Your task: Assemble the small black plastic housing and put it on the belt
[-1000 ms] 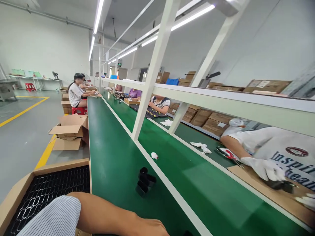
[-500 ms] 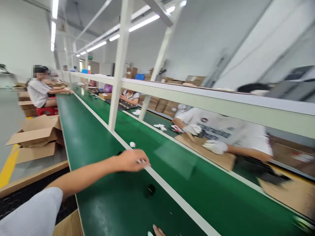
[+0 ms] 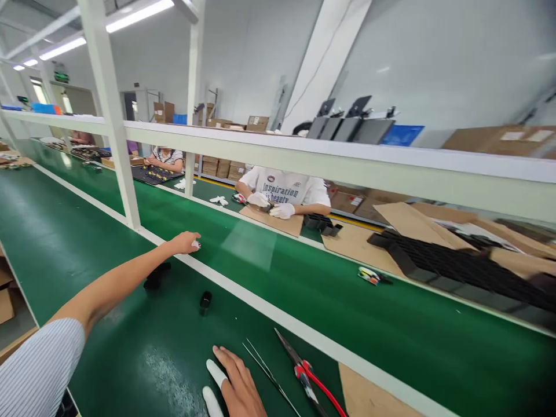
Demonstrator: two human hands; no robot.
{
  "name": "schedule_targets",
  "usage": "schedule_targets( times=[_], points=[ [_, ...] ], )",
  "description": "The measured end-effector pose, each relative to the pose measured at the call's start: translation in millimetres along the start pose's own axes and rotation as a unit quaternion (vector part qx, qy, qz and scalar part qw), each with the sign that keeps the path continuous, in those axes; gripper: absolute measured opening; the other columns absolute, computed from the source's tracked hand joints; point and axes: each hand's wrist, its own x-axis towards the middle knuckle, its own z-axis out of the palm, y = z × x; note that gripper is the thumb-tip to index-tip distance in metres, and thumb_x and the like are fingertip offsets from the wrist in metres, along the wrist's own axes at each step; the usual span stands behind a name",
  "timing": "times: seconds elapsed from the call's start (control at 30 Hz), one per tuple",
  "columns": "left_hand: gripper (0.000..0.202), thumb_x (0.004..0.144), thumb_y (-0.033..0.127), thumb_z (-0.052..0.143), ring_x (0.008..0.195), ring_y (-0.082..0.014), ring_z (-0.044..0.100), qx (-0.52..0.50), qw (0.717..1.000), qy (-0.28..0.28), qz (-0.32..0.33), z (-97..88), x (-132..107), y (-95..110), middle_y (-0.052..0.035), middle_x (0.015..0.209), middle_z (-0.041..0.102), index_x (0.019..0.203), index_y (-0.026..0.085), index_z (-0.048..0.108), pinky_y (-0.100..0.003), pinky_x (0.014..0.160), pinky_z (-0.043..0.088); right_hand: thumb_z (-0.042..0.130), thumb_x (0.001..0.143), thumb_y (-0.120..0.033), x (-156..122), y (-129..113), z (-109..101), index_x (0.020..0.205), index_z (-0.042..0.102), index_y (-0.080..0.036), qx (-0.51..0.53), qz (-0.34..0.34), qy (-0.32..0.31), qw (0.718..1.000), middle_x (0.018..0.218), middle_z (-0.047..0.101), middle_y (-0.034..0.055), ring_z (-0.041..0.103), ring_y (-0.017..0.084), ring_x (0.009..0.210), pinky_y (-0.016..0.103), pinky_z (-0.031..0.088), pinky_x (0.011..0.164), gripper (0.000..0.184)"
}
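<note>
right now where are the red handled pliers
In the head view, the red-handled pliers lie on the green table at the bottom centre, just right of the right hand and the thin tweezers, beside a cardboard sheet.

Readable text: only the white T-shirt (image 3: 284, 188) on the person across the worktop. Print reads "Inspiration" on the top line, "Beauty" partly visible below it, cut off by that person's gloved hands. Small round red badge above the words, too small to read. Green sign (image 3: 61, 76) high on the far wall at left: lit, characters not legible. White labels on the cardboard boxes (image 3: 504, 139) on the shelf at right: blank or too blurred to read.
</note>
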Motion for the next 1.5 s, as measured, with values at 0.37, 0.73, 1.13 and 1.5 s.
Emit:
schedule_targets(
  times=[0.37,0.73,1.13,1.5],
  points=[
    [0.058,0.092,0.044,0.075,0.09,-0.0289,0.075,0.006,0.946,-0.066,0.318,61.1,-154.8,111.0,-0.0087,0.098,0.076,0.142,0.019,0.06,-0.035,0.081,0.06,0.062,0.102,-0.032,6.7,-13.2,-20.5,0.161,0.027,-0.018,0.025,0.169,0.078,0.982,0.142,0.059,0.0211,0.061,0.034,0.131,0.055,0.06,0.103,0.07],
    [0.057,0.095,0.048,0.071,0.127,-0.0291,0.065,-0.194,0.962,0.0,0.193,76.0,-133.4,46.0,-0.0127,0.143,0.065,0.144,0.021,0.06,-0.043,0.102,0.059,0.056,0.103,-0.02,34.4,-9.7,-31.4,0.122,0.063,-0.018,-0.038,0.122,-0.026,0.992,0.118,0.068,0.0138,0.067,0.028,0.106,0.051,0.059,0.095,0.021],
    [0.064,0.096,0.037,0.076,0.127,-0.0275,0.067,-0.233,0.943,-0.062,0.228,96.8,-165.7,46.5,-0.0104,0.144,0.062,0.154,0.032,0.049,-0.044,0.109,0.058,0.056,0.101,-0.019,27.9,-19.3,-23.9,0.137,0.056,-0.02,-0.014,0.159,0.011,0.987,0.121,0.065,0.0143,0.068,0.029,0.109,0.047,0.063,0.091,0.036],
    [0.084,0.094,0.032,0.076,0.131,-0.0283,0.065,-0.233,0.947,-0.089,0.201,93.2,-169.8,43.2,-0.0086,0.144,0.064,0.164,0.035,0.028,-0.046,0.111,0.056,0.056,0.101,-0.015,32.0,-20.3,-30.2,0.142,0.05,-0.021,0.008,0.156,0.099,0.983,0.119,0.067,0.0129,0.067,0.026,0.109,0.046,0.062,0.091,0.042]
  ],
)
